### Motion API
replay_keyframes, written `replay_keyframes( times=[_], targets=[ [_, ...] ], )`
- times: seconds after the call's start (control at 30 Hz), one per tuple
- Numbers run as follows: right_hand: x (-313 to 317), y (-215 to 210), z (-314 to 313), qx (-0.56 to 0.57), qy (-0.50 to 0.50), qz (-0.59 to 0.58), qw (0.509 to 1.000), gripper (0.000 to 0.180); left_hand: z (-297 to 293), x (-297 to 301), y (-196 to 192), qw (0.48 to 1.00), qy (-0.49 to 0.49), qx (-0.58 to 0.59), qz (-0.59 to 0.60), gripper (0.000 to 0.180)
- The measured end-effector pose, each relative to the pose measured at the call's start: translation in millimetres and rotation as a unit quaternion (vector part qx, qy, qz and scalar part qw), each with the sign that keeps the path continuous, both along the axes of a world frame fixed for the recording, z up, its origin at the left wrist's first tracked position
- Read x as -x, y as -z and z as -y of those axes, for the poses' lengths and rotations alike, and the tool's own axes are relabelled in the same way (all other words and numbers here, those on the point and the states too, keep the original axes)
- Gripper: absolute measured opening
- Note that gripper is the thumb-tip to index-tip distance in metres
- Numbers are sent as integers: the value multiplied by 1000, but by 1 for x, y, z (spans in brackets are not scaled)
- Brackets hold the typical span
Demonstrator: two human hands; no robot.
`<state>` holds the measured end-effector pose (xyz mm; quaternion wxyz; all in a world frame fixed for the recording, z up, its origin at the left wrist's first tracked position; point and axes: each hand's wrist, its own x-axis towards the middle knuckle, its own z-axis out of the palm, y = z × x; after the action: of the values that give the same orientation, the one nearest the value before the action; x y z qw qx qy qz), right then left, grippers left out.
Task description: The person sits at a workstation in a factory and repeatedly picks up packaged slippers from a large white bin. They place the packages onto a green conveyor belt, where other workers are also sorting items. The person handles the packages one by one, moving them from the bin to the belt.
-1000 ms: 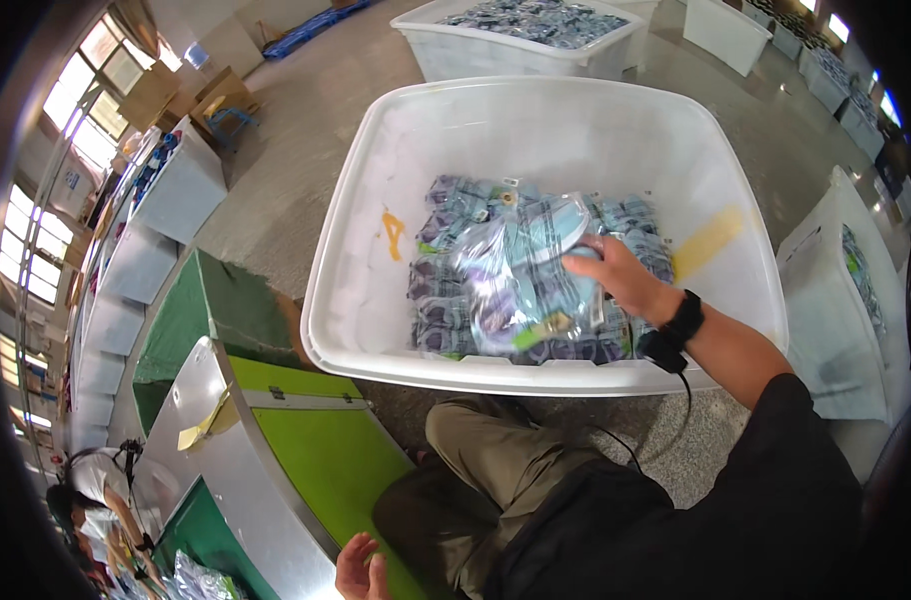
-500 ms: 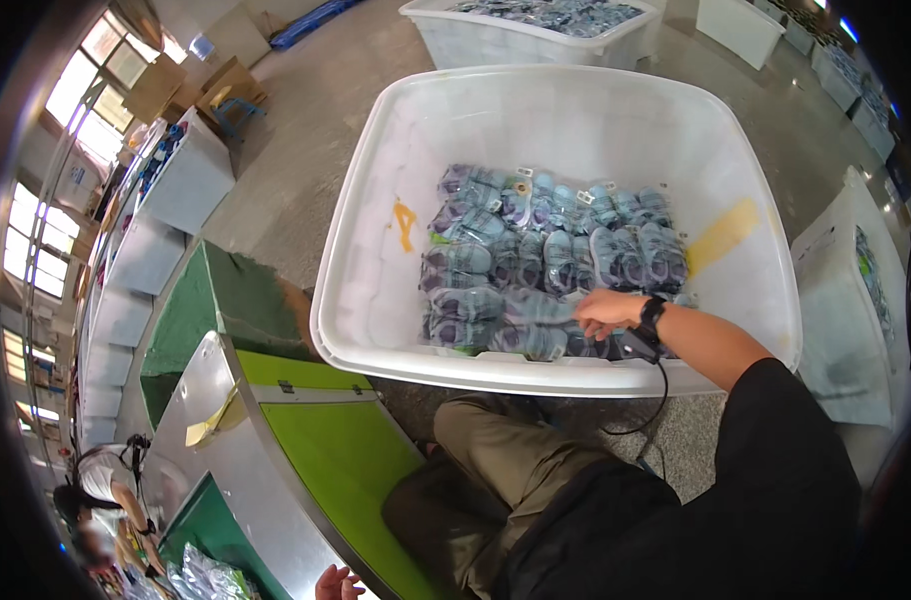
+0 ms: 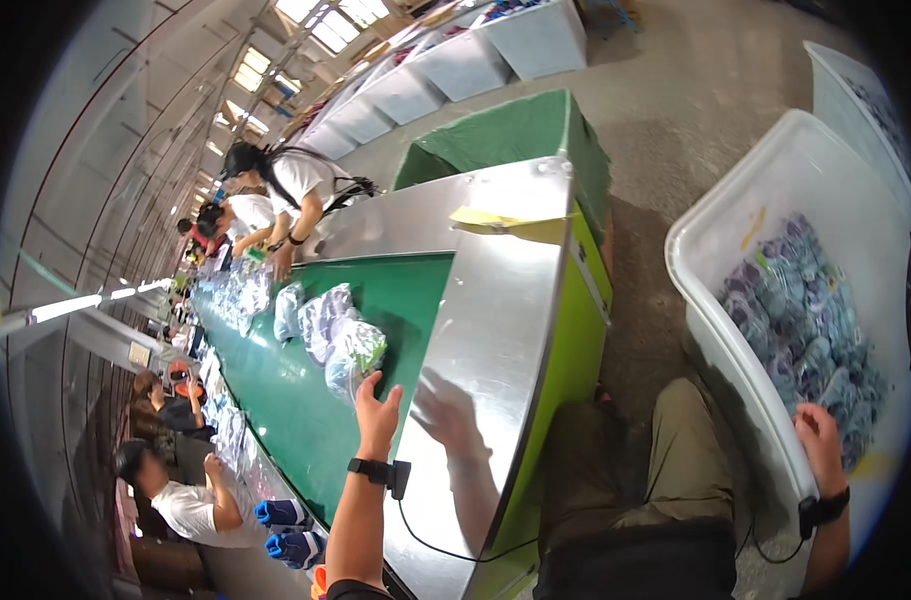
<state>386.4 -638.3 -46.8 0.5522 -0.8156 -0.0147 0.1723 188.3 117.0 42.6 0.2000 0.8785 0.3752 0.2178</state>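
On the green conveyor belt (image 3: 290, 375) lie clear plastic bags (image 3: 353, 355) of pale purple-and-blue shoes, the nearest with a green patch on it. My left hand (image 3: 377, 408) reaches over the belt's near end, at the edge of that nearest bag. Its thumb and fingers are spread apart, not closed on the bag. To the right stands a big white bin (image 3: 710, 300) holding many bagged blue-grey shoes (image 3: 810, 320). My right hand (image 3: 820, 435) is at the bin's near rim, fingers loosely curled, with nothing visible in them. Both wrists wear a black band with a cable.
A bare metal end plate (image 3: 495, 330) borders the belt, above lime-green panels (image 3: 570, 340). Beyond it is a green bin (image 3: 505, 125). Several co-workers stand along the belt; one co-worker's arm (image 3: 300, 225) reaches over bags. Blue shoes (image 3: 290, 530) sit at the belt's far-left side.
My view has swung left from the white bin to the belt. My right hand has drawn back from the shoes to the rim. My left hand has reached out to the bags on the belt.
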Motion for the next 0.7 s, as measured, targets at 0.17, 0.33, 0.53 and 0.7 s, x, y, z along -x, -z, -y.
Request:
replay_keyframes(
  times=[0.17, 0.33, 0.53, 0.7],
  targets=[
    [11, 26, -21, 80, 57, 85, 991, 32, -79, 22, 23, 990, -116, -43, 63, 60],
    [8, 41, -23, 138, 56, 124, 981, 27, -115, 24, 33, 986, -163, -34, 33, 55],
    [7, 63, -17, 186, 34, 172, 967, 18, -131, 11, 24, 972, -218, 70, 51, 58],
    [11, 68, -19, 238, -8, 302, 923, 14, -167, 12, 44, 950, -274, -146, -42, 58]
  ],
)
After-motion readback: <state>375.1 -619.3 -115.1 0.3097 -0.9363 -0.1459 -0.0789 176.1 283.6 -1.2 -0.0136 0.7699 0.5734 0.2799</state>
